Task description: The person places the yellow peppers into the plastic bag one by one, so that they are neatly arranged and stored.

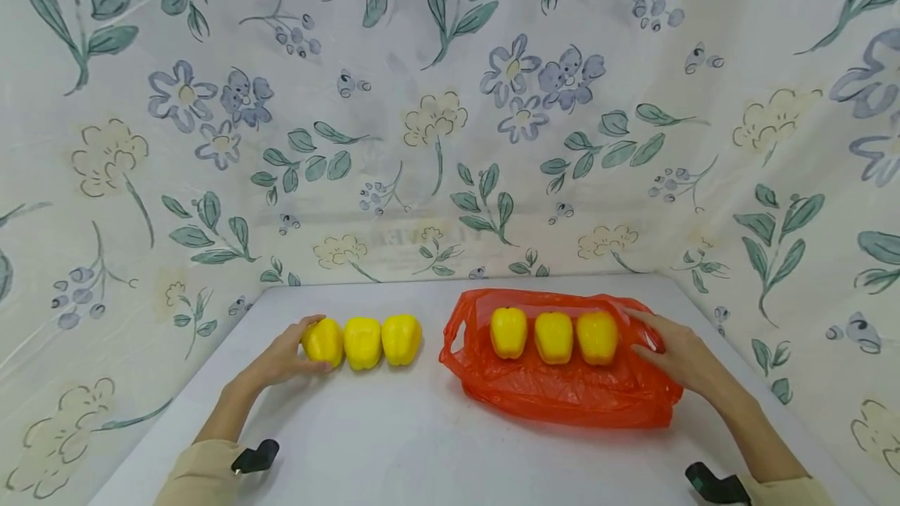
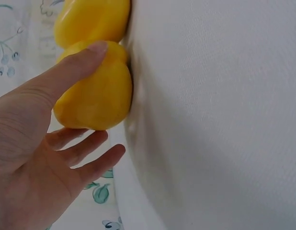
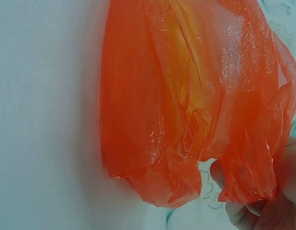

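Three yellow bell peppers stand in a row on the left of the table. My left hand (image 1: 290, 355) holds the outermost bell pepper (image 1: 324, 343), and in the left wrist view the thumb lies across this pepper (image 2: 97, 98) with the fingers at its end. On the right, a red plastic bag (image 1: 562, 400) lies spread with its mouth open. Three more yellow bell peppers (image 1: 553, 338) sit side by side in that opening. My right hand (image 1: 675, 354) grips the bag's right edge; the right wrist view shows the crumpled film (image 3: 248, 175) between thumb and fingers.
Everything rests on a white table (image 1: 394, 443). Behind it and along the sides hangs a flowered cloth (image 1: 436, 162). A loop handle (image 1: 455, 338) of the bag lies on its left side, near the left row of peppers.
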A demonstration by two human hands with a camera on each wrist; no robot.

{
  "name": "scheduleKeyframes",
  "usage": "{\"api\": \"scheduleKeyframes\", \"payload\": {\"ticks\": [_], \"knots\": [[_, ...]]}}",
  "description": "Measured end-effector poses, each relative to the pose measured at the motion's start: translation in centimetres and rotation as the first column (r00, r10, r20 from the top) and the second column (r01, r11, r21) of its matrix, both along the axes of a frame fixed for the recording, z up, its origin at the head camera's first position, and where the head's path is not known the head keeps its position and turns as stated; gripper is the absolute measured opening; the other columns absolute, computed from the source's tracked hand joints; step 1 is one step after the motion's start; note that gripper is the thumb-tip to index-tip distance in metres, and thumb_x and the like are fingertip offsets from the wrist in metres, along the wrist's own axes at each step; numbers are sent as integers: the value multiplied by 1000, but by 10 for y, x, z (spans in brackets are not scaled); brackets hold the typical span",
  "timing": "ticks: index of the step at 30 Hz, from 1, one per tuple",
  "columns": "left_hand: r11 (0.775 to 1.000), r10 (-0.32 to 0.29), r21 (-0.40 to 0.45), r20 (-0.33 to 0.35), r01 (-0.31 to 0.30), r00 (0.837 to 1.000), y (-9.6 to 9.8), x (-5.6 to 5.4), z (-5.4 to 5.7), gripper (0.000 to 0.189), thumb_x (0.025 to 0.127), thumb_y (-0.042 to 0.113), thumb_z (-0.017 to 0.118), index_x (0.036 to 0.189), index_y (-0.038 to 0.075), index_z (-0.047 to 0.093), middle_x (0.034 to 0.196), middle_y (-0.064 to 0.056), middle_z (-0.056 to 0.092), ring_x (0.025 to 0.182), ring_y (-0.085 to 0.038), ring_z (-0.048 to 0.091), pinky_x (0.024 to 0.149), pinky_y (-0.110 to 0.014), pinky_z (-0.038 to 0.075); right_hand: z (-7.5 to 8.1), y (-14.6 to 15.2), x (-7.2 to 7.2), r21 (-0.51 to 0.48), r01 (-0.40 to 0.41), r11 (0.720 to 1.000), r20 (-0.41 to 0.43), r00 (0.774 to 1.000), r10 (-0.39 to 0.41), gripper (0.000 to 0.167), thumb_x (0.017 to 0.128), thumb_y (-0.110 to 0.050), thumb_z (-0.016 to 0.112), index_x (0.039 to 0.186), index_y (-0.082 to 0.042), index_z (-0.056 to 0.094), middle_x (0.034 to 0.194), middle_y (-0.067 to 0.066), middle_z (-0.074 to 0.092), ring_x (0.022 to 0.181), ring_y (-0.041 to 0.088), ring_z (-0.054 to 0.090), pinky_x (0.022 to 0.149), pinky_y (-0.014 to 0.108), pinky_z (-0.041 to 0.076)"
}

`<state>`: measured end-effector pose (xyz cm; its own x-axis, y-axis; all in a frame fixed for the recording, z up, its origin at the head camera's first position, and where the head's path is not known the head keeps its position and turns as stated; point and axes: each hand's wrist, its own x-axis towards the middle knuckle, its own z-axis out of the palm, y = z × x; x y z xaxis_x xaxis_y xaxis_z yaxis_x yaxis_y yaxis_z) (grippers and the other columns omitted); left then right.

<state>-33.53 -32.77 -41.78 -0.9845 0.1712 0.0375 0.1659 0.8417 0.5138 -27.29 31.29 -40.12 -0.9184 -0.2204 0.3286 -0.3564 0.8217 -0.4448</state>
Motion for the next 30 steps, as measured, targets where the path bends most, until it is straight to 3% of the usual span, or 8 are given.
{"api": "scheduleKeyframes", "payload": {"ticks": [6,12,18,30], "knots": [[1000,-3,-19,-11,3,1000,-2,4,3,99,76,46,81,152,11,28,149,-27,38,131,-46,42,105,-68,37,-1,0,0,-6,-3,1000,14,1000,3,61,87,-10,72,142,-4,47,135,29,54,120,51,52,90,60,52],[999,-22,-41,-92,18,995,-6,4,11,95,79,44,80,152,8,30,143,-25,45,121,-41,51,96,-61,48,1,0,-1,0,6,1000,29,1000,-6,61,87,-11,71,142,-4,46,136,30,53,120,51,51,89,60,52],[1000,-23,-23,-145,20,989,-3,4,23,96,79,45,79,152,10,29,142,-24,47,120,-40,51,96,-58,50,1,0,-1,0,9,1000,33,999,-9,61,88,-11,70,143,-5,46,136,31,52,122,52,50,89,60,52],[997,-68,7,-299,73,952,20,8,53,99,76,48,81,153,11,30,145,-19,46,120,-36,52,94,-56,52,1,0,0,-1,-2,1000,11,1000,2,60,88,-10,70,142,-4,46,137,31,52,124,53,48,91,63,49]]}}
